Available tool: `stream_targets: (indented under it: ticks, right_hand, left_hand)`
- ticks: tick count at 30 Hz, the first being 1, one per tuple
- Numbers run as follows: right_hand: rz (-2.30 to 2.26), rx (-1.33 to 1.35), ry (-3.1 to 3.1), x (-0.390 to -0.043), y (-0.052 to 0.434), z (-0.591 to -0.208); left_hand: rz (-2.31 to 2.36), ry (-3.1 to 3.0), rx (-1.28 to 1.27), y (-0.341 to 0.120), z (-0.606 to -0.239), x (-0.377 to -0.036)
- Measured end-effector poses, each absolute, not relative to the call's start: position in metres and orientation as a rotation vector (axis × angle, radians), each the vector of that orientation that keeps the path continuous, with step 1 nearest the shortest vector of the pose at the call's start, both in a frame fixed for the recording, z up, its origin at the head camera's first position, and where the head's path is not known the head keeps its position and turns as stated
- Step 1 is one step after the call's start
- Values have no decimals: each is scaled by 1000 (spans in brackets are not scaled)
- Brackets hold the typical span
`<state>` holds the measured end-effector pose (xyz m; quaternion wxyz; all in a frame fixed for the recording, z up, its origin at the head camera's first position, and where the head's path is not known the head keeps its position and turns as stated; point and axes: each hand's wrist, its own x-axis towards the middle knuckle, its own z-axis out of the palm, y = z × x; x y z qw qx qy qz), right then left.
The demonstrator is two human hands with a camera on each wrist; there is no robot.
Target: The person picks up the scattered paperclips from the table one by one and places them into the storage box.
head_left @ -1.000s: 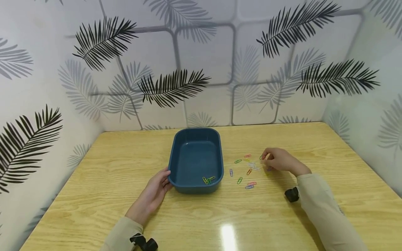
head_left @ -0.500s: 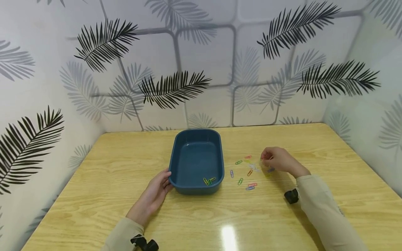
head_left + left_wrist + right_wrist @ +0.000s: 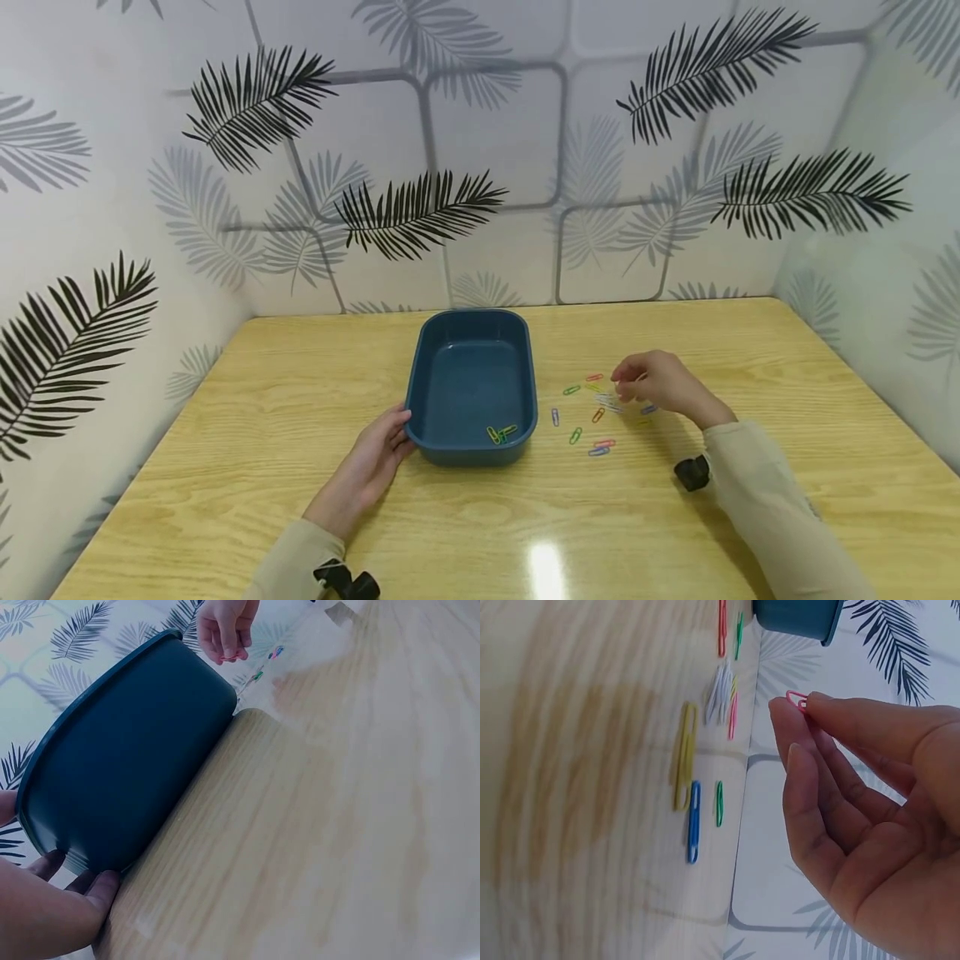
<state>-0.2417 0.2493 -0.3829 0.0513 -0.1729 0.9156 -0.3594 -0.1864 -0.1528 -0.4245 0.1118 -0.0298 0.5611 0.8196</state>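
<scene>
As only wrist views show, right hand [image 3: 877, 840] pinches pink paperclip [image 3: 798, 694]

Head view: from above, well back, looking forward and down over tabletop [image 3: 450, 533] to patterned wall [image 3: 495, 125]. Left wrist: close, along outer side of blue bin [image 3: 135, 757], frame tilted. Right wrist: close on right hand [image 3: 877, 855], scene turned sideways. Blue bin and right hand appear in all three

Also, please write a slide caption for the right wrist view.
Right hand pinches a pink paper clip near other paper clips on a wood-grain tabletop.
</scene>
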Motion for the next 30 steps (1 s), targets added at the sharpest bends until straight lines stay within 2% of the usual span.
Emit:
stream_targets:
  ticks: [30]
  right_hand:
    - [-1371, -495, 2673, -226, 203, -375]
  left_hand:
    - [2400, 1676, -112, -152, -424, -186]
